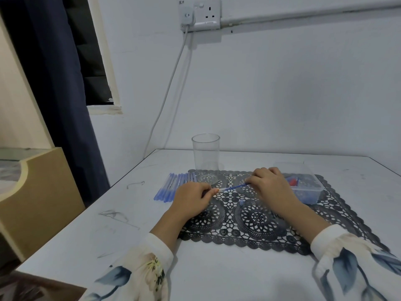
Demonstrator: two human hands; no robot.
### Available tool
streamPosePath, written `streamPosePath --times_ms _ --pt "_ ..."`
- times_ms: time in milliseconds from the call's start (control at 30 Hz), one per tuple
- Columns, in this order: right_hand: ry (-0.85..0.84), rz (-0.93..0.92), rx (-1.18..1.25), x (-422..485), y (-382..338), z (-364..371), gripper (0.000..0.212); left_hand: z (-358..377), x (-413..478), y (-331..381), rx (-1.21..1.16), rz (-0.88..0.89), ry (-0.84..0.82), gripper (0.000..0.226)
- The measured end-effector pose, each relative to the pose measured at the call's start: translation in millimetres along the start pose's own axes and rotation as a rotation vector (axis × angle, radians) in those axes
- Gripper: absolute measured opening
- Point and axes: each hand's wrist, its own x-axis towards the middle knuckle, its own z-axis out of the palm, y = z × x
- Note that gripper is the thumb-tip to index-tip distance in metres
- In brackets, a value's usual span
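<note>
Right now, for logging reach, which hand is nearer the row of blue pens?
Left. Both hands pinch one thin blue pen; the left hand lies just right of the row of pens, the right hand farther right by the plastic box.

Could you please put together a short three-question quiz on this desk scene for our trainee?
1. True or false: the clear plastic tumbler lies on its side on the dark lace placemat.
2. Multiple choice: the row of blue plastic pens lies (A) left of the tumbler, (B) inside the tumbler, (C) in the clear plastic box.
3. Short answer: is the thin blue pen held by the left hand, the right hand, or both?

Key:
1. False; it stands upright.
2. A.
3. Both, one at each end.
</note>
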Motion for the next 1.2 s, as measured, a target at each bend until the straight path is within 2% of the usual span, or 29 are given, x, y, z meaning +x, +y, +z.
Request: streamPosePath --times_ms 200,333,433,533,633,733,1033,1133,1200 --pt "-0.02 0.056 -0.032 -1.4 13.6 4.6 0.035 -0.1 0.8 -0.3 0.006 0.004 -0.002 0.04" --pt "-0.025 0.032 0.024 -1.2 20.7 7.4 0.028 0.1 0.8 -0.6 -0.001 0.002 -0.001 0.04" --pt "-0.13 0.029 0.049 -1.7 24.0 8.3 0.023 0.1 0.8 -0.5 -0.001 0.001 -0.006 0.039" --pt "-0.304 0.048 0.04 -2.3 29.5 11.7 0.016 0.8 0.6 -1.0 -0.006 0.005 -0.004 0.039" --pt "-0.441 -0.035 -0.107 -0.5 28.4 9.7 0.015 1.4 0.7 -1.4 -0.006 0.013 0.001 0.038" --pt "-0.506 -0.093 -0.227 0.3 23.7 4.1 0.019 1.5 0.4 -1.3 -0.008 0.017 -0.001 0.039" --pt "-0.542 -0.079 -0.252 0.3 18.8 -0.2 0.026 3.1 -0.1 -1.9 -0.027 0.014 -0.008 0.04" --pt "-0.487 -0.023 -0.146 1.3 18.4 0.2 0.021 3.6 -0.2 -1.8 -0.031 0.013 -0.006 0.04" --pt "-0.366 0.094 0.03 2.5 18.6 -0.4 0.019 3.4 0.2 -1.4 -0.021 0.012 -0.009 0.04"
